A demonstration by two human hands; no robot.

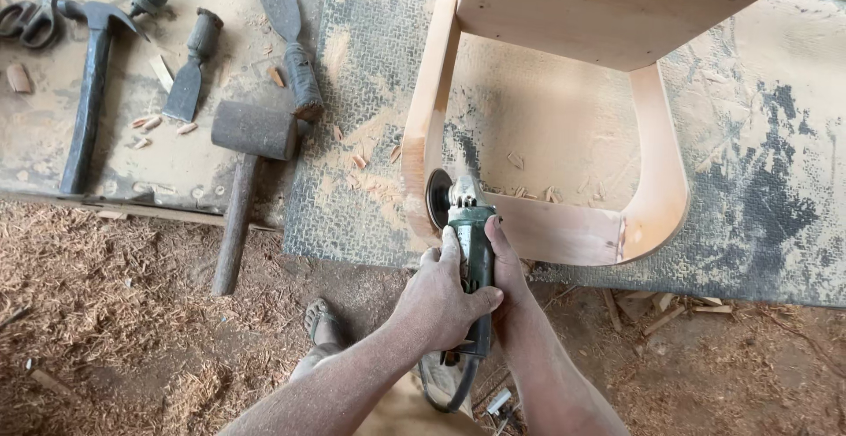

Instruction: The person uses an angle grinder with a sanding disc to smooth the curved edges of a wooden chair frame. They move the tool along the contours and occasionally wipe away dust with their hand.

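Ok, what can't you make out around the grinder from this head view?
- Grinder body: mostly covered by the left hand and right hand.
- Its disc: edge-on against the wooden frame; the contact spot is hidden.
- Cord: runs off the bottom edge.
- Scissors: cut by the left and top edges.
- Frame top: cut by the top edge.

Person's body, seen from above: both forearms bare and sleeveless in view, dusted with fine sawdust, as are the left hand (pixel 445 295) and right hand (pixel 509 270). One foot (pixel 322 323) below (apparently sandalled).
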